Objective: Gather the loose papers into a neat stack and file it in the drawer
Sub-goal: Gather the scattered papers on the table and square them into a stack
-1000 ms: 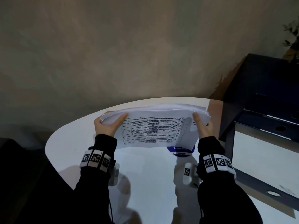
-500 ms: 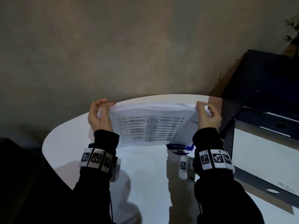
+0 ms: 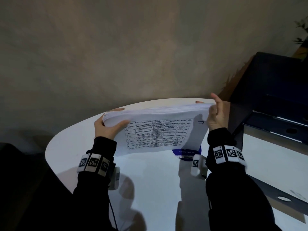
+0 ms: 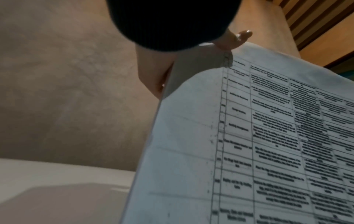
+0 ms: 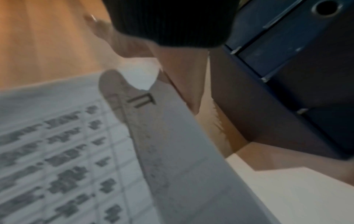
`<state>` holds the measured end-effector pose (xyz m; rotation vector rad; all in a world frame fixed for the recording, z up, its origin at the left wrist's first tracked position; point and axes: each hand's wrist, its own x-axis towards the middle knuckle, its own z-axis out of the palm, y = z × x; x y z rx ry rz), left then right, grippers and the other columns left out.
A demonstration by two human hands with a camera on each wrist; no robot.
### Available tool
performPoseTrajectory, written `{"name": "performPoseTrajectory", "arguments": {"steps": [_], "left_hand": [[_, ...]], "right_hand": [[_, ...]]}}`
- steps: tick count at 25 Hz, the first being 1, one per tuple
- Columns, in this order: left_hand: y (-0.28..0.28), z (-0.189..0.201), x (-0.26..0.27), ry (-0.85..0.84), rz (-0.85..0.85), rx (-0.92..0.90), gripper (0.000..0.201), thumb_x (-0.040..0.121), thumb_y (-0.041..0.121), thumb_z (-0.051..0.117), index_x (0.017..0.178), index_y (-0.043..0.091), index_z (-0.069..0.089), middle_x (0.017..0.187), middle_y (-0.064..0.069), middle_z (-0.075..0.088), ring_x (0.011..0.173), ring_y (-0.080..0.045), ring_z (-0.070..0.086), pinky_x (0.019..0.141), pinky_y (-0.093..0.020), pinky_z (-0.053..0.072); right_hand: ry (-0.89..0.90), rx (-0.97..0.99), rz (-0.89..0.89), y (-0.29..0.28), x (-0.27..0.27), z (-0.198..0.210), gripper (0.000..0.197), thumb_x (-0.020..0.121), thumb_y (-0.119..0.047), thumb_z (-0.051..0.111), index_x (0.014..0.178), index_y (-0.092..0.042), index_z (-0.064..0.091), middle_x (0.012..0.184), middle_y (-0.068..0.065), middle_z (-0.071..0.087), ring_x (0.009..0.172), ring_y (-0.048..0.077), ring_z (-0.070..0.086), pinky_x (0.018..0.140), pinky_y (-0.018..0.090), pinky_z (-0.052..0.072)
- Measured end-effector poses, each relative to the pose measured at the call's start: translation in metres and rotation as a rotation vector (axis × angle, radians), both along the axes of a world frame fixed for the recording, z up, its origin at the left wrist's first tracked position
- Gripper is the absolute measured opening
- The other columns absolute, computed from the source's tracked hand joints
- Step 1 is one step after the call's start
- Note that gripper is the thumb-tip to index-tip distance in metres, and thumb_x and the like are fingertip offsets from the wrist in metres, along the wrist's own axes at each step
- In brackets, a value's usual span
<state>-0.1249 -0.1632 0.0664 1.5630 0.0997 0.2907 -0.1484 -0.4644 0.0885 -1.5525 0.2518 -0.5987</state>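
A thick stack of white papers (image 3: 158, 129) with a printed table on its front sheet stands tilted on the white table (image 3: 150, 184), its lower edge down. My left hand (image 3: 108, 129) grips the stack's left edge, thumb across the front sheet and fingers behind. My right hand (image 3: 215, 114) lies against the right edge with fingers behind and the thumb lifted off the sheet. The left wrist view shows the front sheet (image 4: 249, 136) close up. In the right wrist view the same sheet (image 5: 76, 151) is blurred. A pulled-out drawer (image 3: 270, 157) with a pale inside sits to the right.
The dark blue drawer unit (image 3: 275, 100) stands right of the table, also seen as the unit (image 5: 287, 75). A round blue sticker (image 3: 186, 151) lies on the table under the stack's lower right corner. A beige wall rises behind the table's far edge.
Both hands have left the top corners. My left hand slid down to clasp the left edge, and my right thumb came off the sheet. The stack's left side dropped slightly.
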Motion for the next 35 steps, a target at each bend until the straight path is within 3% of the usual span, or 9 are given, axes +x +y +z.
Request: {"name": "performPoseTrajectory", "arguments": {"steps": [5,9,13,15,22,24,26,28,35], "left_hand": [[-0.001,-0.027,0.017,0.269,0.051,-0.077,0.105,0.029,0.048,0.095,0.119,0.018,0.051,0.118,-0.005,0.066,0.108,-0.026,0.065,0.092,-0.050,0.053],[0.008,-0.045,0.031,0.327,0.008,-0.069,0.105,0.030,0.043,0.097,0.121,0.012,0.056,0.115,-0.009,0.069,0.104,-0.030,0.068,0.087,-0.051,0.056],[0.009,-0.065,0.031,0.381,-0.007,-0.092,0.095,0.035,0.051,0.094,0.114,0.011,0.061,0.108,-0.009,0.073,0.096,-0.032,0.071,0.082,-0.053,0.058],[0.002,-0.051,0.023,0.328,0.024,-0.052,0.085,0.041,0.050,0.092,0.108,0.008,0.064,0.102,-0.009,0.074,0.094,-0.034,0.071,0.082,-0.051,0.058],[-0.036,0.073,-0.001,-0.259,0.090,0.970,0.135,0.050,0.063,0.076,0.154,0.015,0.006,0.162,-0.010,0.007,0.151,-0.027,0.004,0.119,-0.038,-0.002],[-0.052,0.100,0.008,-0.148,-0.149,1.115,0.120,0.052,0.063,0.076,0.150,0.017,0.024,0.155,-0.013,0.032,0.147,-0.027,0.022,0.122,-0.042,0.010],[-0.054,0.112,0.016,0.010,-0.323,0.881,0.081,0.057,0.045,0.085,0.125,0.011,0.059,0.103,-0.009,0.071,0.101,-0.026,0.067,0.085,-0.029,0.053],[-0.048,0.106,0.015,0.100,-0.391,0.598,0.055,0.059,0.028,0.088,0.106,0.005,0.068,0.070,-0.003,0.067,0.058,-0.017,0.064,0.048,-0.020,0.050],[-0.041,0.077,0.006,0.081,-0.234,0.041,0.055,0.066,0.015,0.085,0.111,-0.007,0.064,0.099,-0.023,0.071,0.077,-0.028,0.069,0.067,-0.032,0.060]], "right_hand": [[0.204,-0.030,0.134,-0.001,0.002,-0.015,0.157,0.004,-0.093,0.055,0.132,-0.002,0.046,0.116,0.002,0.053,0.105,0.011,0.047,0.084,0.016,0.038],[0.373,0.025,0.183,-0.003,0.005,-0.021,0.041,0.064,-0.032,0.084,0.097,-0.017,0.065,0.113,0.012,0.067,0.101,0.021,0.060,0.073,0.021,0.049],[0.528,-0.022,0.298,-0.003,-0.001,-0.046,0.067,0.038,-0.050,0.089,0.095,-0.023,0.067,0.108,0.008,0.069,0.106,0.026,0.062,0.095,0.037,0.049],[0.543,-0.048,0.291,0.003,-0.008,-0.042,0.065,0.060,-0.037,0.086,0.115,-0.011,0.063,0.119,0.015,0.065,0.108,0.025,0.060,0.091,0.031,0.044],[0.428,-0.303,0.374,0.008,0.001,0.017,0.040,0.065,-0.032,0.082,0.084,0.000,0.068,0.097,0.014,0.072,0.091,0.029,0.068,0.089,0.039,0.054],[0.410,-0.414,0.436,0.010,0.005,0.035,0.027,0.068,-0.027,0.082,0.084,-0.009,0.069,0.091,0.012,0.072,0.083,0.020,0.069,0.085,0.037,0.056],[0.380,-0.463,0.494,0.007,0.005,0.047,0.017,0.070,-0.019,0.081,0.075,-0.022,0.065,0.078,-0.002,0.068,0.066,-0.002,0.065,0.069,0.021,0.053],[0.327,-0.467,0.466,0.002,0.003,0.052,0.022,0.064,-0.020,0.085,0.064,-0.026,0.064,0.062,-0.014,0.067,0.055,-0.008,0.060,0.056,0.010,0.047],[0.014,0.121,0.198,-0.017,-0.019,0.028,0.043,0.040,-0.041,0.090,0.074,-0.020,0.076,0.072,-0.008,0.076,0.071,0.007,0.070,0.069,0.023,0.056]]}}
